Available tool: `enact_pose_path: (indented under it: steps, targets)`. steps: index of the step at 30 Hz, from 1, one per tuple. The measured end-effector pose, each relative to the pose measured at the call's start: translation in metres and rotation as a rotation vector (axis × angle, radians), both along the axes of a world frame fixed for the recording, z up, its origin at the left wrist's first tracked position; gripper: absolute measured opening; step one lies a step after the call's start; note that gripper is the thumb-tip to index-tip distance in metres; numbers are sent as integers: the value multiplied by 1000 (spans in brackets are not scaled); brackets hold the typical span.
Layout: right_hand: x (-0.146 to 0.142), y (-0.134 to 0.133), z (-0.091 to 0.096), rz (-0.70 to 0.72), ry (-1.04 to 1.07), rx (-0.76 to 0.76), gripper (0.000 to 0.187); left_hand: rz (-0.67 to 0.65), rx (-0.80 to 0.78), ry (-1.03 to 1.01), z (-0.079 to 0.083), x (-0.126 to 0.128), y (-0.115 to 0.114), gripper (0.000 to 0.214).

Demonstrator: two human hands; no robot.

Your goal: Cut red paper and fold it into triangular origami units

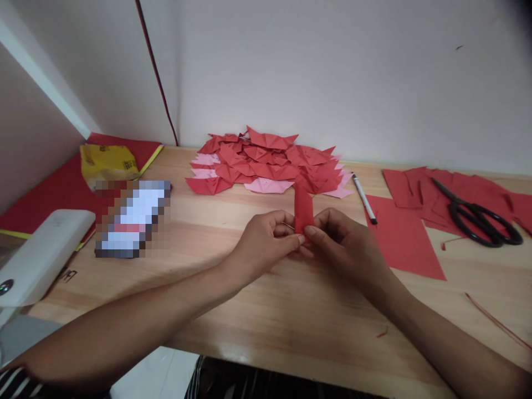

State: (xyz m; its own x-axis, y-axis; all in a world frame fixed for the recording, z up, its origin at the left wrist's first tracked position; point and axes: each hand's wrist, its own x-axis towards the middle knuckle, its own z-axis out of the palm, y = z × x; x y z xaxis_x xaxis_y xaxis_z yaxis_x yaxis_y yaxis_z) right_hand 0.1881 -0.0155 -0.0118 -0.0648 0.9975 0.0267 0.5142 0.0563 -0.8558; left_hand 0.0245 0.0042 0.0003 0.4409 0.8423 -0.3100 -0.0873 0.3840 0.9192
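Note:
Between my two hands a narrow folded strip of red paper (303, 209) stands upright, just above the wooden table (257, 310). My left hand (272, 235) pinches its lower left edge between thumb and fingers. From the other side, my right hand (338, 235) grips the lower right edge, thumb pressed on the front. Behind the strip lies a heap of folded red and pink paper pieces (270, 155) with pointed ends. Flat red paper (409, 244) rests to the right of my right hand, with a white marker (364, 198) partly over it.
Black-handled scissors (477, 219) lie on red paper sheets (403, 188) at the right. Thin red scraps (494, 318) lie nearer me. At the left are a blurred phone (135, 219), a white device (47, 252) and a yellow packet (108, 163). The wall (332, 72) rises behind.

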Motion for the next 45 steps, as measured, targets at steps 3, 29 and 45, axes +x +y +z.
enact_pose_path:
  steps: [3, 29, 45]
  targets:
    - [0, 1, 0, 31, 3, -30, 21, 7, 41, 22, -1, 0, 0, 12]
    - [20, 4, 12, 43, -420, 718, 28, -310, 519, 522, 4, -14, -1, 9]
    - [20, 2, 12, 314, -574, 379, 21, -348, 756, 670, 5, -12, 1, 29]
